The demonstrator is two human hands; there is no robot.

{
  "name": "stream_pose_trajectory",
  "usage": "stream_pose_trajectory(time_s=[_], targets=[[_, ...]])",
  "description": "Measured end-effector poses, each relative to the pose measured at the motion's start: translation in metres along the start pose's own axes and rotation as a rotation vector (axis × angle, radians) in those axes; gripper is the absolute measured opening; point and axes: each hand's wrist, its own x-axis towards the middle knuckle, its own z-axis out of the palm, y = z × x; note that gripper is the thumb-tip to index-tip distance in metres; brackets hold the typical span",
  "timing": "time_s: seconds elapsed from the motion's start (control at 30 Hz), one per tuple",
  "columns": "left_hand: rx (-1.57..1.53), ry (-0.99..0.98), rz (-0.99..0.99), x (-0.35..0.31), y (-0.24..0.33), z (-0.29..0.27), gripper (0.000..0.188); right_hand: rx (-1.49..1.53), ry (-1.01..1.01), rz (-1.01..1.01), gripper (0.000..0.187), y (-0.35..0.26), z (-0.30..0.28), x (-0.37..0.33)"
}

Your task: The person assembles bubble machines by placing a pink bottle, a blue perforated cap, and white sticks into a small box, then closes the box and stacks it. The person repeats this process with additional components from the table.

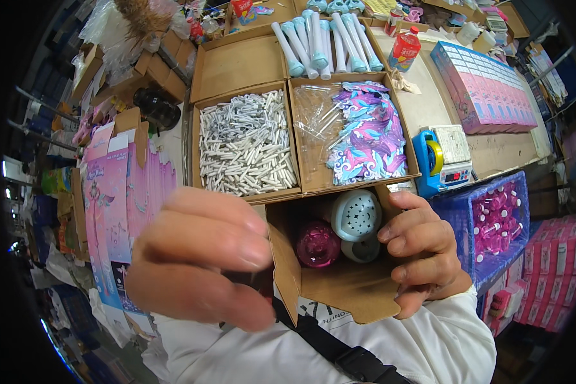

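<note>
In front of my chest is a small brown cardboard box [345,281] with its top flaps unfolded. Inside it lie a glossy magenta bottle-like piece [317,244], a pale blue domed piece [357,215] with dark stars and dots, and a greyish round piece [361,248] partly hidden below the dome. My right hand [425,246] grips the box's right side, fingers curled over its edge. My left hand [201,259], slightly blurred, is beside the left flap, its fingers and thumb apart with nothing between them.
Beyond the box, cardboard trays hold small white sticks [246,147] and purple-blue cutouts [368,134]. White tubes with pale blue ends [326,45] lie behind. A blue tape dispenser [429,160], a scale [454,169] and a blue crate [499,224] of magenta bottles stand right; pink printed boxes [109,211], left.
</note>
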Motion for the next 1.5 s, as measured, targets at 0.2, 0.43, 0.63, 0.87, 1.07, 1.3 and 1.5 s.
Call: stream_pose_trajectory(time_s=[0.2, 0.43, 0.63, 0.87, 1.07, 1.3, 1.5], targets=[[0.339, 0.186, -0.371, -0.057, -0.062, -0.035, 0.024, -0.012, -0.007, -0.001, 0.036, -0.007, 0.0, -0.006], [0.483, -0.179, -1.018, -0.175, -0.21, -0.016, 0.022, -0.045, -0.016, -0.068, 0.034, -0.023, 0.009, -0.019], [1.055, -0.477, -0.655, -0.211, -0.287, 0.017, 0.048, -0.06, 0.083, -0.039, 0.033, -0.031, 0.016, -0.027], [1.024, -0.742, -0.913, -0.209, -0.325, 0.006, 0.044, -0.092, 0.045, -0.016, 0.032, -0.032, 0.012, -0.023], [0.397, 0.051, -0.916, -0.151, -0.261, -0.034, 0.035, -0.041, -0.008, -0.034, 0.035, -0.021, 0.001, -0.013], [0.345, 0.655, 0.019, -0.027, -0.048, -0.081, 0.051, -0.034, -0.042, -0.003, 0.038, -0.006, -0.002, -0.002], [0.162, 0.141, -0.085, -0.011, 0.048, -0.006, 0.033, -0.031, -0.025, 0.001, 0.04, 0.0, -0.001, 0.005]])
